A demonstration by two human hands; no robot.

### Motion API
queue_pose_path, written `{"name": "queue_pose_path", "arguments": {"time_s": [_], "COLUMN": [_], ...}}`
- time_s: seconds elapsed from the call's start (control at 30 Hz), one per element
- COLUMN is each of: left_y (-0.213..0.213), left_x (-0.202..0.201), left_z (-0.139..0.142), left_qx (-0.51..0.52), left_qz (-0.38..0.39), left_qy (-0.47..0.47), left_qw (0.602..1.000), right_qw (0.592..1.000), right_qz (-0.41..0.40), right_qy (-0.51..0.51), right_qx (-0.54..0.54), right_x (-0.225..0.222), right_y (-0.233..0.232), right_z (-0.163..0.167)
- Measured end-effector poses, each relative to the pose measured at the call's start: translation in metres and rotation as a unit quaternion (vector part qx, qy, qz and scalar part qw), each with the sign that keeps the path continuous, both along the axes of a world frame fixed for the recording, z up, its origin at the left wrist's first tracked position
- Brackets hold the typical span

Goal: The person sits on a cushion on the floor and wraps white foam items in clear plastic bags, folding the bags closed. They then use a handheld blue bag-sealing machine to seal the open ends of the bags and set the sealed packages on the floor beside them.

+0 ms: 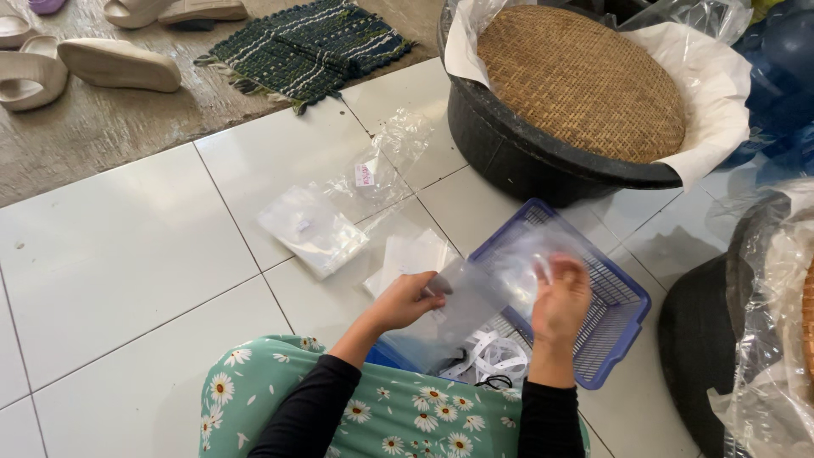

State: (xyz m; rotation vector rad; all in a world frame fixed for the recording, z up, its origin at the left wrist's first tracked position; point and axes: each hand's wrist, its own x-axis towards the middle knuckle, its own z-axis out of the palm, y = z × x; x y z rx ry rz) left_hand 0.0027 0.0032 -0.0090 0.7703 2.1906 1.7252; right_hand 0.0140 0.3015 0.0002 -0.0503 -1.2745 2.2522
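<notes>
Bag [475, 297] of clear plastic between fingers [428, 284] of both hands

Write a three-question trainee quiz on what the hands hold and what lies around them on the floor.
1. True or false: both hands hold the clear plastic bag.
2. Which colour is the basket under the hands? A red, B blue, C yellow.
3. Fill in: the black tub is covered by a woven ____.

Key: 1 true, the left hand and right hand each grip a side. 2 B. 3 lid.
</notes>
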Motion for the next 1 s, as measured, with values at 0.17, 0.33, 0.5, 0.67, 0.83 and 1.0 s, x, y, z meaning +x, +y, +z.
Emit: {"name": "queue_pose_path", "arguments": {"time_s": [0.17,0.33,0.5,0.67,0.83,1.0], "left_y": [0.0,0.011,0.022,0.025,0.016,0.012], "left_x": [-0.01,-0.016,-0.01,-0.018,-0.006,0.004], "left_z": [-0.016,-0.038,-0.074,-0.072,-0.029,-0.026], "left_qx": [0.061,0.187,0.117,0.248,0.17,0.175], "left_qz": [0.112,0.18,0.226,0.23,0.265,0.273], "left_qy": [-0.076,-0.246,-0.105,-0.109,0.145,0.255], "left_qw": [0.989,0.934,0.961,0.935,0.938,0.911], "right_qw": [0.984,0.988,0.954,0.92,0.984,0.967], "right_qz": [-0.081,-0.002,0.138,0.23,0.022,0.021], "right_qy": [0.101,-0.15,-0.211,-0.309,-0.017,0.099], "right_qx": [-0.126,0.04,0.163,0.072,0.179,0.233], "right_x": [0.014,-0.001,-0.018,-0.013,0.001,0.006], "right_y": [0.049,0.03,-0.044,-0.079,-0.122,-0.146], "right_z": [0.02,-0.015,-0.07,-0.07,-0.046,-0.051]}}
